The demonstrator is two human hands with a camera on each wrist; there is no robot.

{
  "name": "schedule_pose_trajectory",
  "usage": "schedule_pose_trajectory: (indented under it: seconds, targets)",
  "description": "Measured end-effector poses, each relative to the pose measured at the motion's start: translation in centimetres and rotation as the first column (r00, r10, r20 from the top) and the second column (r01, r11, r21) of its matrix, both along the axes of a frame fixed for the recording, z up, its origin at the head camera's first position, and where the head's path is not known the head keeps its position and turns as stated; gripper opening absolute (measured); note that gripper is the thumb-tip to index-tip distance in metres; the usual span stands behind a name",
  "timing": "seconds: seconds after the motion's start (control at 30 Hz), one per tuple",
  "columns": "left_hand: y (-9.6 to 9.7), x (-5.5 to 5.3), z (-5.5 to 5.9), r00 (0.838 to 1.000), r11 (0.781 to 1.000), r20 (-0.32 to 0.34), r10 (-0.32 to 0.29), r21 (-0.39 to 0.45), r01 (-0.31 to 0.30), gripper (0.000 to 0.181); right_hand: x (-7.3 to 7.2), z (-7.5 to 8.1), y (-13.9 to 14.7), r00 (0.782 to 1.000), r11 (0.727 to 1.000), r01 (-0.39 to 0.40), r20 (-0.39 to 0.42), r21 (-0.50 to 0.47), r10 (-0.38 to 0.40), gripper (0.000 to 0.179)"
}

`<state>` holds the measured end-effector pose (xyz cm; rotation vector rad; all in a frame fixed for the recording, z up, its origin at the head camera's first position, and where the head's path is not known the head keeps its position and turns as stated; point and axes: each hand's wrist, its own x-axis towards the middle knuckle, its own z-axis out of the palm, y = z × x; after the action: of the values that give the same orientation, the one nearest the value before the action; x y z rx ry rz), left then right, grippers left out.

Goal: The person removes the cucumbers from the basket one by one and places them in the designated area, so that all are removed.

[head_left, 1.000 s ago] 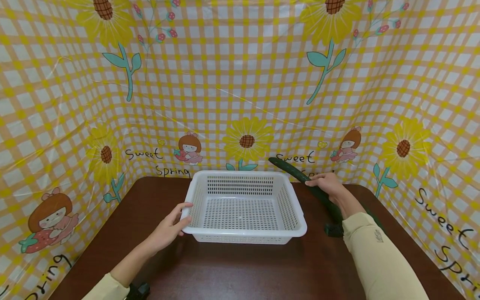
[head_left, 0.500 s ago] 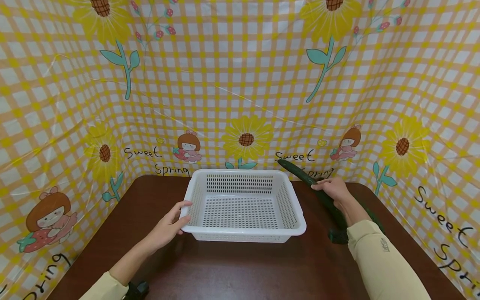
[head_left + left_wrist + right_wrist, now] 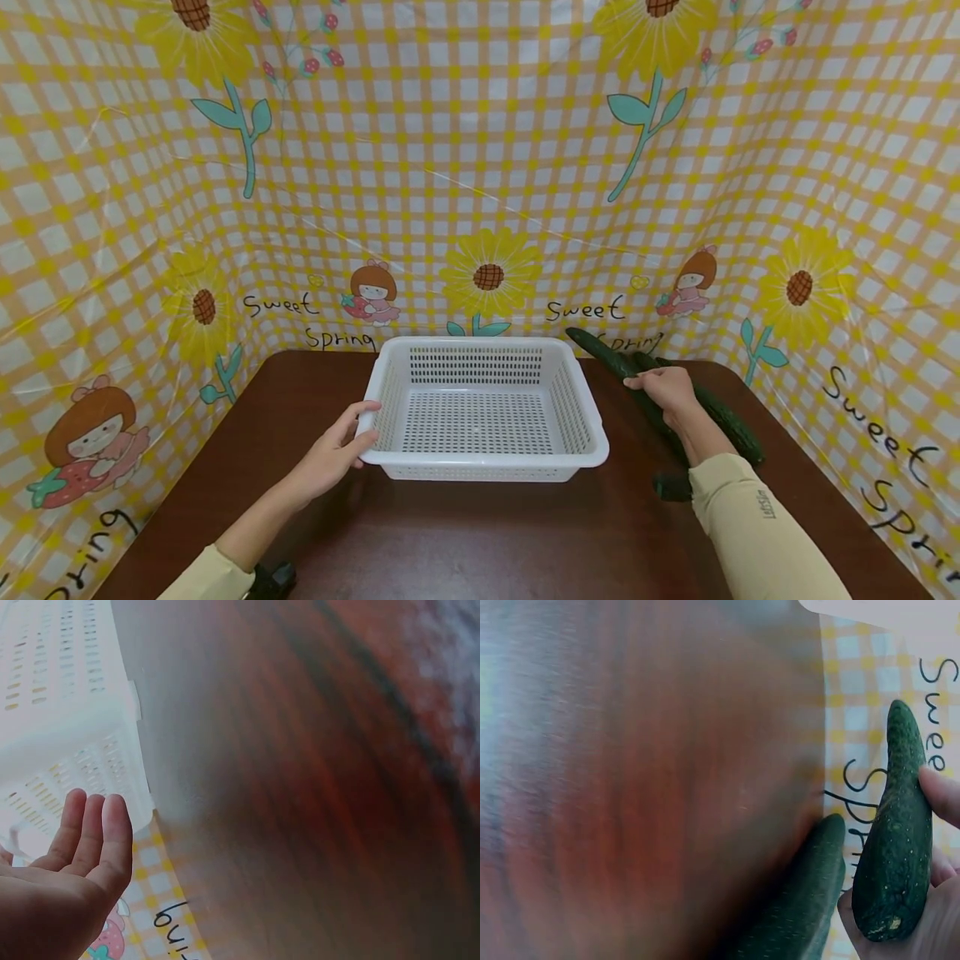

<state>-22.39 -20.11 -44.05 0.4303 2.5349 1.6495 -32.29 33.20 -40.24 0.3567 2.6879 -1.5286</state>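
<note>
A white plastic basket [image 3: 480, 460] with slotted walls stands mid-table in the head view. My left hand [image 3: 333, 454] grips its left rim, thumb over the edge; in the left wrist view several fingers [image 3: 91, 832] show beside the basket wall [image 3: 71, 742]. To the basket's right, my right hand [image 3: 663, 392] holds a long dark green cucumber [image 3: 600, 352] between thumb and fingers. That cucumber [image 3: 896, 832] slants with its far tip towards the back wall. Another cucumber [image 3: 731, 429] lies on the table just right of it, partly hidden by my hand and forearm.
The brown table [image 3: 480, 533] is walled at the back and sides by a checked, sunflower-printed cloth [image 3: 480, 167]. A dark wrist camera [image 3: 671, 486] sits under my right wrist. In the right wrist view a lying cucumber [image 3: 802, 907] is close to the held one.
My right hand has moved right and slightly nearer with the cucumber, lowering its tip beside the other cucumber. The left hand has stayed on the basket rim.
</note>
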Motion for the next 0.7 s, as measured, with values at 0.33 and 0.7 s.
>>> schedule_pose_trajectory:
  seconds: [0.33,0.7]
  targets:
    - [0.0,0.2,0.2,1.000,1.000,0.000,-0.003,-0.003,0.003,0.048,0.8,-1.6,-0.5,0.995,0.995,0.094,0.030,0.036,-0.095,0.048]
    - [-0.1,-0.1,0.0,1.000,1.000,-0.003,-0.008,-0.013,0.008,0.048,1.1,-3.0,-1.3,0.976,0.963,0.214,-0.065,0.163,-0.206,0.042]
